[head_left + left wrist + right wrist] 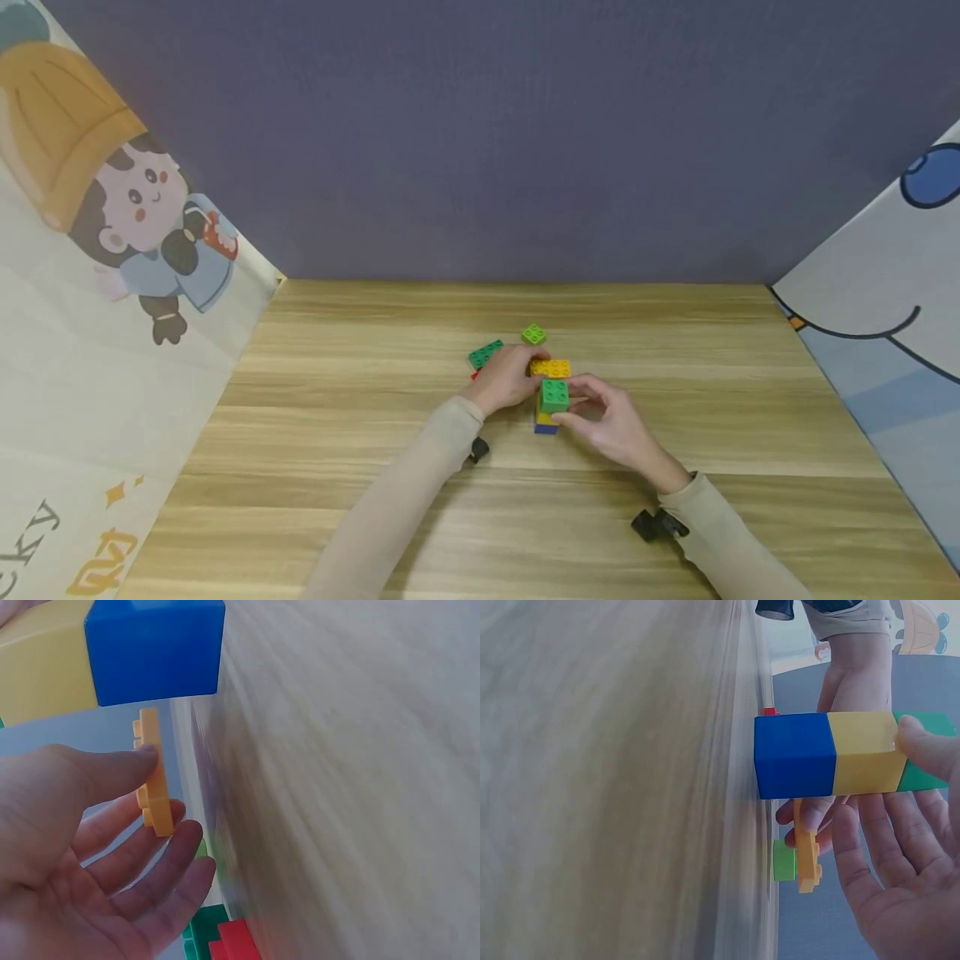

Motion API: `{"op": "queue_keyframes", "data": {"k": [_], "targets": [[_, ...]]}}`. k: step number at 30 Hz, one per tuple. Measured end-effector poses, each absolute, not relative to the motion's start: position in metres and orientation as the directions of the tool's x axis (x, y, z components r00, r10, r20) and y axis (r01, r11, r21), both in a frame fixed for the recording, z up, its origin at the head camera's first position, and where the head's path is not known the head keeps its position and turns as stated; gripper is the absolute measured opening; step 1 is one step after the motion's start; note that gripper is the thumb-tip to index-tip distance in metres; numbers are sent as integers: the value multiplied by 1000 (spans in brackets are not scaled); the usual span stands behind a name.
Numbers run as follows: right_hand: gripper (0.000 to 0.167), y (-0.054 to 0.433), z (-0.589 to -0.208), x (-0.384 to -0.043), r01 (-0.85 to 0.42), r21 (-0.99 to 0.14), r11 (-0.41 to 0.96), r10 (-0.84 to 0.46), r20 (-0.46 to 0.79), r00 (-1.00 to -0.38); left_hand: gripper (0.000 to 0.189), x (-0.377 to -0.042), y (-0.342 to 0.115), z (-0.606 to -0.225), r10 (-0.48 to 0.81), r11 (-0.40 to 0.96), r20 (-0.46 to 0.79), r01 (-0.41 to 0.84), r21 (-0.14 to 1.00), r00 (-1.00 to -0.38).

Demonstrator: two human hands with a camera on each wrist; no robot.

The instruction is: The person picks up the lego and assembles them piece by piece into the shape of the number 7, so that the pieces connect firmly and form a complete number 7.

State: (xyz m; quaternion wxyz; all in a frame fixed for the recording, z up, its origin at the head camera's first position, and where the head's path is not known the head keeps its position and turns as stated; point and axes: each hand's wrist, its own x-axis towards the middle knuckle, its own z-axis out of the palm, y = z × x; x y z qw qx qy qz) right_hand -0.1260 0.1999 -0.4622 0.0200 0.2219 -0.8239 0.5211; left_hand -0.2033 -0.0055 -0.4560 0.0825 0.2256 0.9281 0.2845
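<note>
A stack of toy building bricks stands upright near the table's middle: a green brick (554, 395) on top, a yellow brick (864, 754) between, a blue brick (795, 756) lowest. My right hand (618, 425) pinches its upper part, thumb on one side. Whether the blue base touches the table I cannot tell. Just behind the stack, my left hand (508, 379) holds a thin orange-yellow brick (159, 780) between thumb and fingers, its studs facing up in the head view. That thin brick is apart from the stack.
Beyond the left hand lie a dark green brick (486, 354) and a red brick (238, 941), the red one mostly hidden in the head view. Farther back sits a small light green brick (533, 334). A dark upright panel (525, 167) borders the wooden table (337, 375).
</note>
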Motion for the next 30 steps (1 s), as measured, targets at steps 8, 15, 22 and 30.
{"op": "queue_keyframes", "data": {"k": [8, 15, 22, 30], "targets": [[39, 199, -461, -126, -380, -852, 360, -350, 254, -902, 40, -201, -13, -455, 444, 685, -15, 328, 651, -896], [40, 198, -461, -126, -374, -850, 372, -344, 248, -906, 42, -199, -19, -455, 444, 651, -8, 316, 690, -896], [40, 196, -461, -128, -372, -849, 375, -352, 241, -905, 40, -196, -29, -454, 450, 622, 31, 338, 706, -892], [40, 198, -462, -126, -369, -848, 379, -340, 244, -909, 38, -186, -38, -445, 452, 589, 36, 328, 739, -891]]}}
